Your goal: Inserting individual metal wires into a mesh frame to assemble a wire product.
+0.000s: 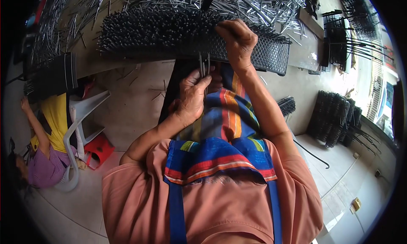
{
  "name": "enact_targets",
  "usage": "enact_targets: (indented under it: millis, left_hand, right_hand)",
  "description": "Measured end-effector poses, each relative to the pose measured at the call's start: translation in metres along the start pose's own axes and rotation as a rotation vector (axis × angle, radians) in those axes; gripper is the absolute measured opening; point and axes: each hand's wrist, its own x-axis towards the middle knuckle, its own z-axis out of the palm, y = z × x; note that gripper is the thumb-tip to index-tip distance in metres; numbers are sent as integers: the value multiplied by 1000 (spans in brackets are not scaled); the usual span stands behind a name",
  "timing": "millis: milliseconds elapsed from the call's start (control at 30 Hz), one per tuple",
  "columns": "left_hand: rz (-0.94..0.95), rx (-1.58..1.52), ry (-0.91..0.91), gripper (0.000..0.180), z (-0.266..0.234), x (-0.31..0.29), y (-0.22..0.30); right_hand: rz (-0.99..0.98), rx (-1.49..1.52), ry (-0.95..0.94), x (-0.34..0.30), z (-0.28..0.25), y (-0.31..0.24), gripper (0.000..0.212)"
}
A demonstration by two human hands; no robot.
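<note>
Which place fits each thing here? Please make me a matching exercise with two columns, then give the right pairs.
Things:
1. left hand
2. right hand
3. red stool
4. loose metal pins

Places:
A. spread on the table behind the black perforated panel
B. on the floor beside a white plastic chair
C. below the panel's edge, gripping a few thin pins
D. on top of the panel

Pairs: 1-C, 2-D, 3-B, 4-A

floor: pale tiles | white plastic chair: on it, left | red stool: touching chair | daylight: far right of chair
</note>
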Motion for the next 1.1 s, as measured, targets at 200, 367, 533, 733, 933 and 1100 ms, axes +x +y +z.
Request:
enact_targets:
  millis: [200,367,533,733,933,1100]
  left_hand:
    - [-173,-86,27,19,-10,13,-7]
    - [-94,-61,0,19,-8,5,-4]
    - [-63,-160,13,18,-6,13,-1]
    - [-54,-157,-78,17,-5,15,7]
    - [-140,-97,-199,18,7,16,17]
    - [-304,80,-72,26,-9,12,8]
  right_hand:
    - [-37,-51,-35,-5,3,0,13]
    - [-38,-166,-48,-3,6,-4,14]
    - [-125,-359,-130,2,6,3,10]
    - [296,-128,-331,-13,-17,-12,9]
    - [865,434,-520,-27,-34,-19,8]
    - [554,269,110,-21,-38,-21,5]
